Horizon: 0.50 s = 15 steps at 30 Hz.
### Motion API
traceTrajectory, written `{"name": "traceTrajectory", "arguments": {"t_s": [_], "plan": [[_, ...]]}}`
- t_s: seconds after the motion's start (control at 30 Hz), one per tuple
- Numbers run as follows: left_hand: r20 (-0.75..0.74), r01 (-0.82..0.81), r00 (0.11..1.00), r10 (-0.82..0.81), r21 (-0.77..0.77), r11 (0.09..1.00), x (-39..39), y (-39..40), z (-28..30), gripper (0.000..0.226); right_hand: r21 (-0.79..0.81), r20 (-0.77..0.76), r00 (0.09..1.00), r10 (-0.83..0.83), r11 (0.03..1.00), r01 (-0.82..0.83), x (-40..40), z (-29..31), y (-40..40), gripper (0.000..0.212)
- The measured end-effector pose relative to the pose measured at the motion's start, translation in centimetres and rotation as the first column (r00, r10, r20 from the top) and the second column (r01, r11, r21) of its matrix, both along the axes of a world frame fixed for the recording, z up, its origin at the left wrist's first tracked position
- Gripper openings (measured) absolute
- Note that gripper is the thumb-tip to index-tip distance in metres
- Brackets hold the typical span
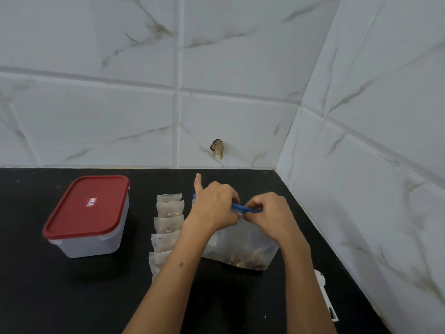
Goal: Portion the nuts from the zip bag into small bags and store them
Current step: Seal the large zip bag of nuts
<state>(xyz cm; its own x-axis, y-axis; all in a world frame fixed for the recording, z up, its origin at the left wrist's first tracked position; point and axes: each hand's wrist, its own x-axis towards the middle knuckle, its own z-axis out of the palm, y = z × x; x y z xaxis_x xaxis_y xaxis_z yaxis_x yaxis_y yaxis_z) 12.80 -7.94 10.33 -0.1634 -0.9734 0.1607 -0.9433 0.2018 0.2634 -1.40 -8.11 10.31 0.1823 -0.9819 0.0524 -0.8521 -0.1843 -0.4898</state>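
From the head camera, both forearms reach forward over the black surface [72,297] and meet at the top of the zip bag [240,247]. The left hand [213,208] is curled, its fingers pinched on the bag's blue zip strip [243,209], with one finger sticking up straight towards the tiled wall [120,104]. The right hand [271,214] is knuckles-up, fingers bent down and clamped on the same strip just beside the left hand; the two hands nearly touch. The zip bag stands on the surface below the hands, translucent, with nuts [245,260] gathered at its bottom. Whether the strip is sealed cannot be told.

Just left of the bag, a column of small bags [167,220] lies overlapping, running from far to near; some show nuts inside, and the left forearm crosses the nearest ones. Further left, well apart, sits a clear container [91,244] with a red lid [88,204] on it.
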Motion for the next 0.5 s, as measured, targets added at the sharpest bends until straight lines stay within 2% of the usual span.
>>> {"name": "traceTrajectory", "arguments": {"t_s": [0.17, 0.3, 0.5], "plan": [[-0.008, 0.026, 1.000, -0.027, -0.022, 0.999, -0.5, 0.0, 0.2, 0.016, -0.051, -0.051, 0.995, -0.091, 0.995, 0.089, -0.5, -0.1, 0.3, 0.017], [-0.012, 0.017, 1.000, -0.017, 0.011, 1.000, -0.4, -0.2, 0.2, 0.015, -0.045, -0.054, 0.997, -0.064, 0.997, 0.061, -1.2, -0.2, 0.4, 0.017], [0.033, 0.040, 0.999, -0.039, -0.025, 0.999, -1.3, -0.7, 0.0, 0.020, -0.041, -0.067, 0.995, -0.071, 0.997, 0.068, -1.5, -0.1, 0.3, 0.017]]}}
